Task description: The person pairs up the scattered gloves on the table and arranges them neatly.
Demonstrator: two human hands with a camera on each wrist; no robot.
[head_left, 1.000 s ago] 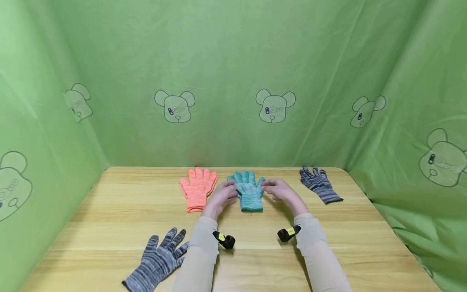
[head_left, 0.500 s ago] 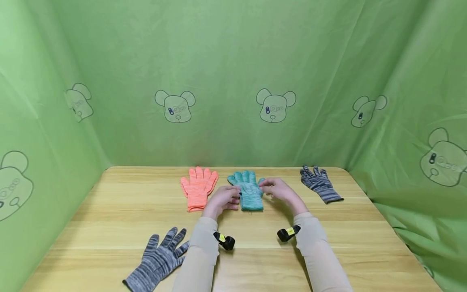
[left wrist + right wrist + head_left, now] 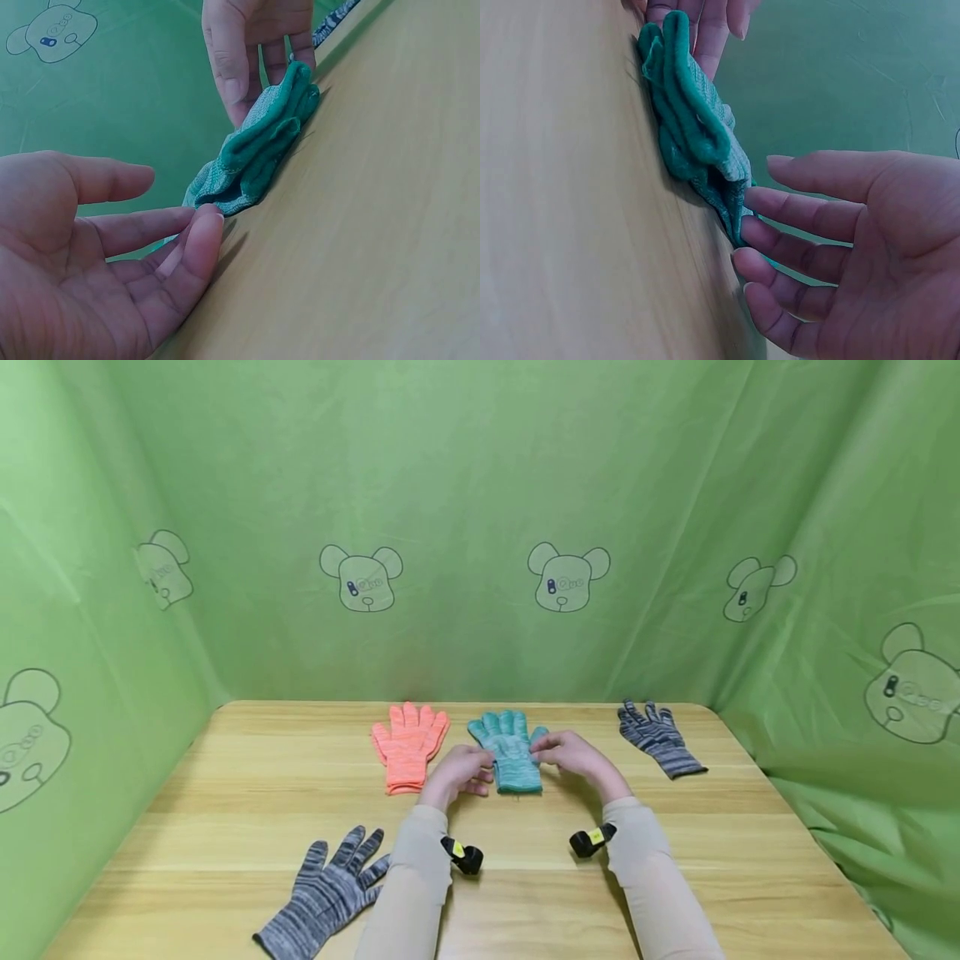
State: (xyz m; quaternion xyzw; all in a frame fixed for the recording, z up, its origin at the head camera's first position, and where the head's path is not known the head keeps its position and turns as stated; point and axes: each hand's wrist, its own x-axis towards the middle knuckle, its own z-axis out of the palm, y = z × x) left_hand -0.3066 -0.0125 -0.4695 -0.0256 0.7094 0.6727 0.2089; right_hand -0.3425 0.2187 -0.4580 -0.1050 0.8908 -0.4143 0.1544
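A teal knit glove pair (image 3: 513, 753), stacked in layers with fingers pointing away, lies near the table's far side. The folded cuffs (image 3: 262, 146) show edge-on in both wrist views. My left hand (image 3: 459, 772) is at the stack's left edge, fingertips touching its side, with the thumb (image 3: 120, 178) held apart. On the opposite edge, my right hand (image 3: 573, 755) has its fingertips against the gloves, and its thumb (image 3: 817, 171) also stands off. Neither hand wraps round them.
Orange gloves (image 3: 408, 747) lie just left of the teal pair. One grey striped glove (image 3: 662, 739) is at the far right, another (image 3: 324, 897) at the near left beside the left sleeve. Green curtains (image 3: 465, 485) enclose the wooden table (image 3: 525, 893).
Both hands have closed in slightly on the teal gloves, the left moving a little lower along their side. The glove fingers sit closer together than a second ago; the other gloves stay put.
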